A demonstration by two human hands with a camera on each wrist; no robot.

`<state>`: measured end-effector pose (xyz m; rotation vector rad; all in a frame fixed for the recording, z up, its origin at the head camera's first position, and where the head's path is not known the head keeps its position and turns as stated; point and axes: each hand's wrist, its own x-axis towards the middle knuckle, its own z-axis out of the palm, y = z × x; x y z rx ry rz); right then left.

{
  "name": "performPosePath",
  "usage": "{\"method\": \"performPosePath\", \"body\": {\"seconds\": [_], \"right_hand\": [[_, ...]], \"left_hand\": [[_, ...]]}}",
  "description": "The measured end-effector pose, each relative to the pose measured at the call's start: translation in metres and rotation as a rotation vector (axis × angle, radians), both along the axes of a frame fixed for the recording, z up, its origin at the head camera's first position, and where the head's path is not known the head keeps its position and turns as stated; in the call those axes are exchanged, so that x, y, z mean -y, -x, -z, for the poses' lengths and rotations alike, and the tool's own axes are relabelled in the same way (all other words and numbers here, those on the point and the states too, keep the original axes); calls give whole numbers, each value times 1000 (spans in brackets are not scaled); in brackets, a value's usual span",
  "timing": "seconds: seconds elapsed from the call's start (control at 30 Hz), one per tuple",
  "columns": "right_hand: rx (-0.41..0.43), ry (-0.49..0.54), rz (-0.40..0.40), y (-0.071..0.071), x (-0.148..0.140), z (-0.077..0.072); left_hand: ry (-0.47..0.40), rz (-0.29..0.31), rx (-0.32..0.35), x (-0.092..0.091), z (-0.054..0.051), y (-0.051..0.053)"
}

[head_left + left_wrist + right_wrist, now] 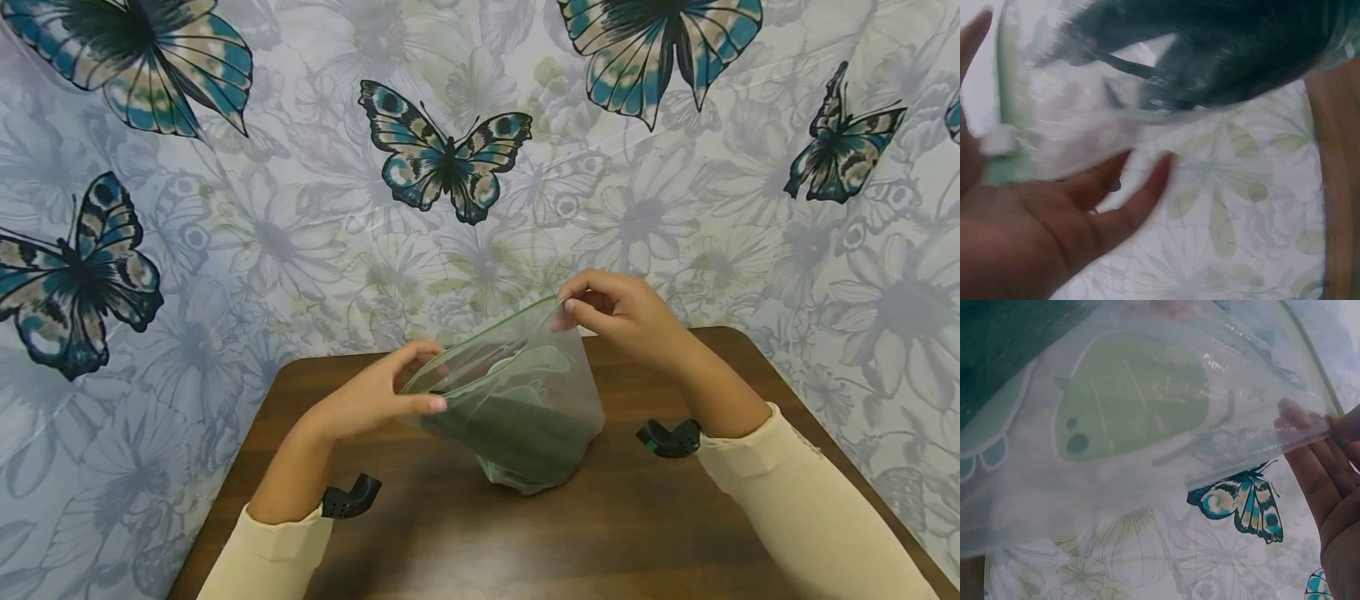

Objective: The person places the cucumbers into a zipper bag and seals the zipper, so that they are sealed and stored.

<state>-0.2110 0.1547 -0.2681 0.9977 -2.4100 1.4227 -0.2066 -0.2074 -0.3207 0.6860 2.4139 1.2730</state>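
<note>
A translucent zip bag (585, 400) with a green-edged mouth and pale green printed shapes is held tilted above the table. Inside its lower part lies a dark green item (517, 437), seemingly folded cloth; its exact kind is unclear. My left hand (360, 404) holds the mouth's left end, thumb on the near edge and fingers on the far side. At the raised right corner, my right hand (633, 321) pinches the rim between thumb and fingers. A small white slider (999, 140) shows on the green zip strip in the left wrist view.
The brown wooden table (465, 550) extends beneath both forearms. Behind it hangs a pale floral cloth (315, 250) printed with butterflies. Black camera mounts (352, 497) sit at both wrists, beside cream sleeves (795, 500).
</note>
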Motion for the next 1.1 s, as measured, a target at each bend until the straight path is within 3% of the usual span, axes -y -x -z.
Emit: {"method": "performPosePath", "body": {"seconds": [0.1, 0.17, 0.4, 0.57, 0.67, 0.8, 0.97, 1.1], "right_hand": [[5, -2, 5, 0, 1, 0], [6, -1, 12, 1, 0, 1], [-1, -6, 34, 4, -5, 6], [-24, 8, 53, 3, -13, 8], [-42, 31, 69, 2, -20, 6], [-80, 74, 67, 2, -30, 4], [-95, 156, 33, 6, -43, 7], [-118, 172, 14, 9, -49, 14]], "left_hand": [[124, 0, -46, -1, 9, -8], [144, -35, -84, -2, 16, -11], [23, -255, -122, -2, 46, -6], [-98, -356, -120, -5, 58, -4], [-246, -406, -101, -10, 55, -7], [-504, -472, -114, -17, 42, -12], [-781, -516, -221, -24, 21, -13], [-873, -523, -301, -31, 6, -14]]}}
